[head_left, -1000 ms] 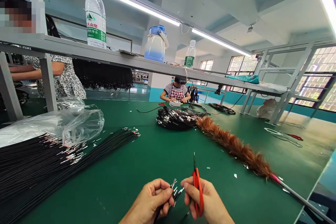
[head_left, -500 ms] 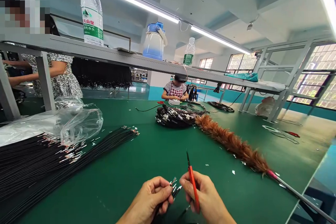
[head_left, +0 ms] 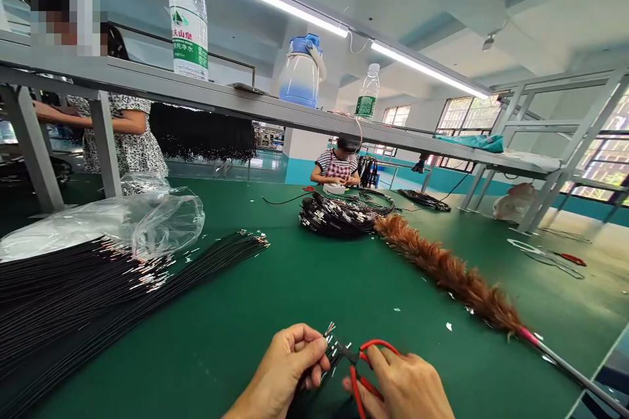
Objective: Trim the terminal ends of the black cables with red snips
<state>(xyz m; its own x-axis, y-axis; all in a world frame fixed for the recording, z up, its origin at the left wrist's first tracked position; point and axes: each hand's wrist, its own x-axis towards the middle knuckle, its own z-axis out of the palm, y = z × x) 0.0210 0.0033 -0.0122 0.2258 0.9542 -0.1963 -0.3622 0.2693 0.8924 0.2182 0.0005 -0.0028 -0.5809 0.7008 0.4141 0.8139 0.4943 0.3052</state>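
Low over the green table (head_left: 275, 281), the work is apparently standing partway: among the held cables (head_left: 334, 359), one end is showing bare coloured wires while neighbouring ends are carrying white tips; how many are finished, I cannot tell. Loose black cables (head_left: 63, 301) are lying at the left, well apart from both hands, seemingly left to handle, and white scraps (head_left: 449, 327) are dotting the tabletop. The left hand (head_left: 299, 357) is pinching the held cables between thumb and fingers, their ends jutting just past the fingertips toward the right hand (head_left: 413, 383). That one is gripping red-handled scissors (head_left: 350, 355), handles spread, blades pointing at the cable ends; whether they are touching, I cannot tell
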